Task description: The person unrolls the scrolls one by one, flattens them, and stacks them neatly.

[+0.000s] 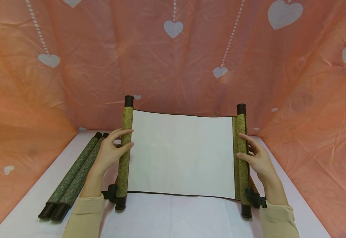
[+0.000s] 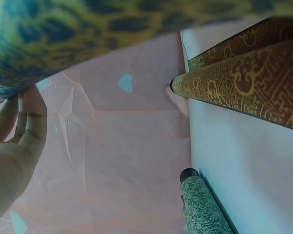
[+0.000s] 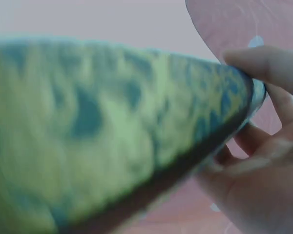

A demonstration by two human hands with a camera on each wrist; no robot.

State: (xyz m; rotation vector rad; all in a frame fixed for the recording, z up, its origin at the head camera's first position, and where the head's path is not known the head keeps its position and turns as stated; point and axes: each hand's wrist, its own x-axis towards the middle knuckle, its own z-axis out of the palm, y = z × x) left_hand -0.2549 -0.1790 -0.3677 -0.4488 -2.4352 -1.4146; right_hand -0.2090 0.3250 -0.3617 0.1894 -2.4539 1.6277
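A hanging scroll with a blank white sheet is spread between two rolls covered in yellow-green mottled cloth with dark end knobs. My left hand grips the left roll, thumb and fingertips reaching round to its front. At the other side, my right hand holds the right roll the same way, about mid-height. The scroll is raised, facing me, over the white table. Up close in the right wrist view, the patterned roll runs between the thumb and fingers. Behind the roll, part of each hand is hidden.
Two green patterned rolled scrolls lie side by side at the left. Brown scrolls with gold pattern lie behind the raised sheet, mostly hidden from the head view. Pink-orange sheeting with white hearts walls the white table at back and sides.
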